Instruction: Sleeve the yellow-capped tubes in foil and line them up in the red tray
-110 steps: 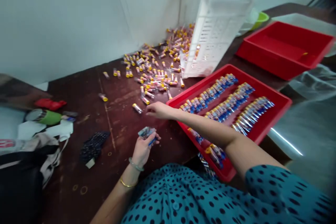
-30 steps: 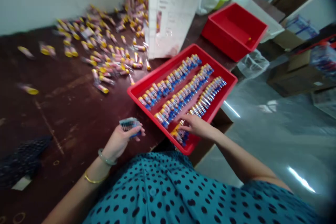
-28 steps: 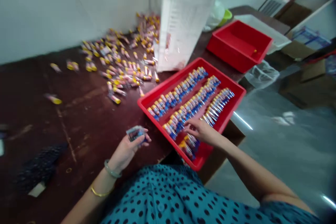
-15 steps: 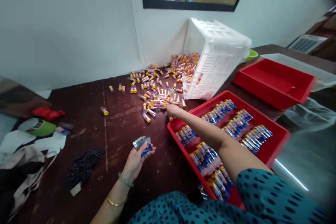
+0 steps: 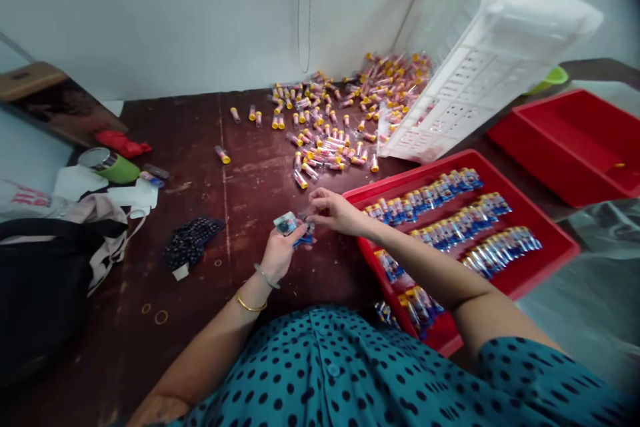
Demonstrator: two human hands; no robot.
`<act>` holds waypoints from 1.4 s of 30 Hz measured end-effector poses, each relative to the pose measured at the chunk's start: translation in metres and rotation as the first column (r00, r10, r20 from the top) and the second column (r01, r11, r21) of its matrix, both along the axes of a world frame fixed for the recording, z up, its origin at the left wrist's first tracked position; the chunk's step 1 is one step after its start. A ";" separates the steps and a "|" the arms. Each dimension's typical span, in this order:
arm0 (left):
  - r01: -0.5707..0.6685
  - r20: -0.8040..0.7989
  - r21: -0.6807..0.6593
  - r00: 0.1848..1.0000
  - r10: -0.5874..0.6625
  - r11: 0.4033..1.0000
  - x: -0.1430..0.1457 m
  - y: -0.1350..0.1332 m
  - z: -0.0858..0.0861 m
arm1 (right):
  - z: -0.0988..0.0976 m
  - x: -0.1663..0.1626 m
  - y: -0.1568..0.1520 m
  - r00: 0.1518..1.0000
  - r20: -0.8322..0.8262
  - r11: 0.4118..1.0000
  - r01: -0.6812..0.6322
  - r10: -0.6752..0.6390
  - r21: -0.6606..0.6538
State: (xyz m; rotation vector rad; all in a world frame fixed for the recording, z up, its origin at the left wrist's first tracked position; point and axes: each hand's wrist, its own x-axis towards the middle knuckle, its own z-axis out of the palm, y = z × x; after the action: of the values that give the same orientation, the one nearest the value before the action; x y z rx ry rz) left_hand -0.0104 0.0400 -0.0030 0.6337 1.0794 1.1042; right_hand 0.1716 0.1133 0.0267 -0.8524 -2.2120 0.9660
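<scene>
My left hand (image 5: 284,250) grips a thin bundle of small printed packets (image 5: 287,223), silvery and blue, over the dark table. Close beside it, my right hand (image 5: 334,210) is closed in a pinch at the bundle's right edge. Whatever lies between those fingertips is too small and blurred to name. Beyond both hands spreads a loose heap of small clear tubes with yellow caps and pink contents (image 5: 325,150). Under my right forearm, a red tray (image 5: 543,263) bears rows of tubes in blue wrapping (image 5: 445,230).
A white plastic crate (image 5: 465,73) lies tipped on its side behind the heap. Another red tray (image 5: 545,167) stands at the far right. To the left are a green cup (image 5: 117,167), a dark dotted cloth (image 5: 190,243) and a black bag (image 5: 43,300). One tube (image 5: 223,155) lies apart.
My right hand has come back from the tube heap to my left hand, which still holds the packets. The camera view has shifted, so the crate and trays appear farther right.
</scene>
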 end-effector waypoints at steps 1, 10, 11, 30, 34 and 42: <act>0.036 -0.016 0.012 0.999 -0.035 0.999 0.000 -0.002 0.001 | 0.002 -0.002 -0.006 1.000 0.009 1.000 0.004 -0.004 -0.002; 0.160 -0.054 0.003 0.986 -0.159 0.987 -0.010 -0.009 0.005 | 0.025 0.034 -0.016 0.956 -0.238 0.946 0.095 -0.174 -0.310; 0.169 -0.058 0.016 0.984 -0.168 0.985 -0.010 -0.010 0.005 | 0.028 0.041 -0.016 0.931 -0.280 0.911 0.110 -0.234 -0.397; 0.472 -0.143 0.077 0.877 -0.458 0.878 0.032 -0.024 0.017 | 0.038 0.067 -0.069 0.967 -0.121 0.945 0.185 -0.223 -0.269; 0.482 0.044 -0.029 0.876 -0.480 0.876 0.046 -0.035 0.022 | 0.026 0.066 -0.102 0.934 -0.121 0.920 0.297 -0.335 -0.254; 0.505 0.105 -0.055 0.861 -0.498 0.862 0.066 -0.040 0.026 | 0.009 0.069 -0.132 0.828 -0.265 0.855 0.406 -0.494 -0.324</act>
State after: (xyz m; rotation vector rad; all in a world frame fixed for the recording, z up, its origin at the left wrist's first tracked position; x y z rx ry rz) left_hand 0.0551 -0.0003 0.0226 0.7432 0.8118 0.6220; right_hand 0.2410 -0.0191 0.0358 -1.1655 -1.5097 1.0713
